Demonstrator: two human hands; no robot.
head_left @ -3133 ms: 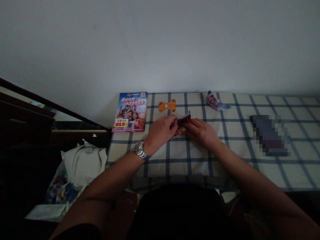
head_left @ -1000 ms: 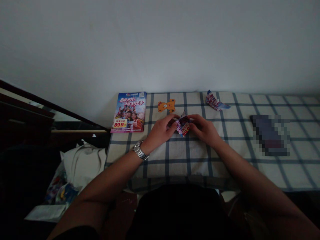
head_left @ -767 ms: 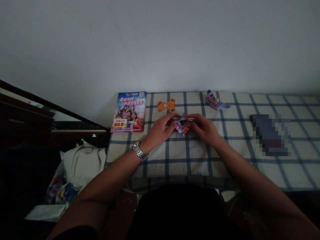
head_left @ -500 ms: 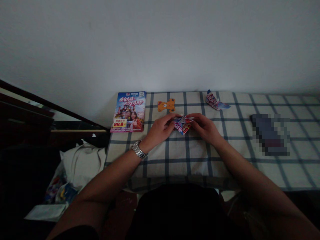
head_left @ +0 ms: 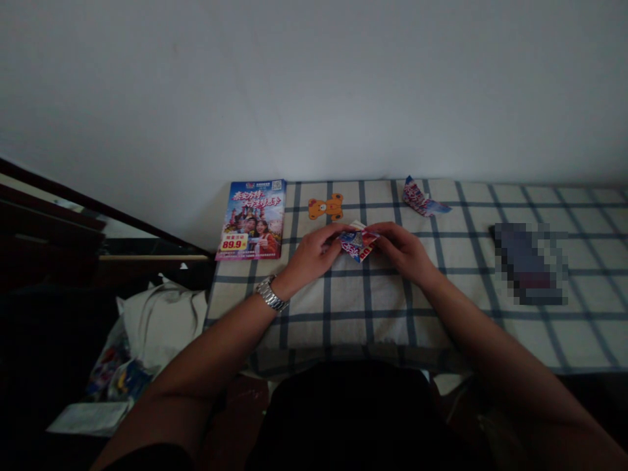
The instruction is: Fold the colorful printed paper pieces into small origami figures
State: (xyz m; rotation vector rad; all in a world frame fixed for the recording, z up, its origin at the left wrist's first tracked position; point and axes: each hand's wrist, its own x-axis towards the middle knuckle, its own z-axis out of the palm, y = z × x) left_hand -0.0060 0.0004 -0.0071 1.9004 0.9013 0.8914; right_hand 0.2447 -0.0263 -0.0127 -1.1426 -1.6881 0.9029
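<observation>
Between my two hands is a small folded paper [head_left: 358, 245], printed in blue, red and white, its lower end pointed. My left hand [head_left: 315, 252], with a metal watch [head_left: 271, 294] on its wrist, pinches the paper's left side. From the right, my right hand [head_left: 400, 252] grips the opposite edge, thumb in front. Fingertips of both hands are partly hidden behind the paper. Farther back and to the right lies another folded paper piece [head_left: 422, 200], with a similar print and raised points.
A stack of printed flyers [head_left: 252, 219] lies at the table's left end. Beside it is a flat orange bear figure [head_left: 326, 207] on the checked cloth [head_left: 377, 314]. A blurred-out dark object [head_left: 530, 265] lies to the right. White bags [head_left: 164, 320] stand below left; a wall rises behind.
The top of the folded paper has shifted, and a pale flap now shows at its upper edge. Its lower part looks narrower. Both hands have stayed nearly in place.
</observation>
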